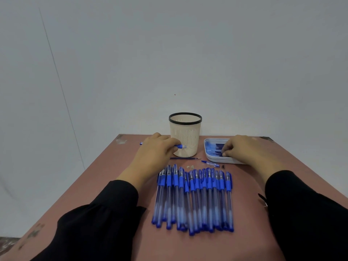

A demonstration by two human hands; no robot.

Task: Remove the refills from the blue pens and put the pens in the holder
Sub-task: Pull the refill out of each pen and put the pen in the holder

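— While the left hand [156,149] curls around a blue pen [180,146] just in front of the holder [185,136], what is the right hand [243,149] doing?

— Its grip is narrow: fingertips reach into the white tray [211,157] and pinch at the dark blue refills [218,147] lying there.

— And the other pens?

— A row of pens [194,198] lies side by side on the table [105,176], near the person. 1 loose refill [185,158] and 1 short pen piece [210,163] lie between the row and the holder.
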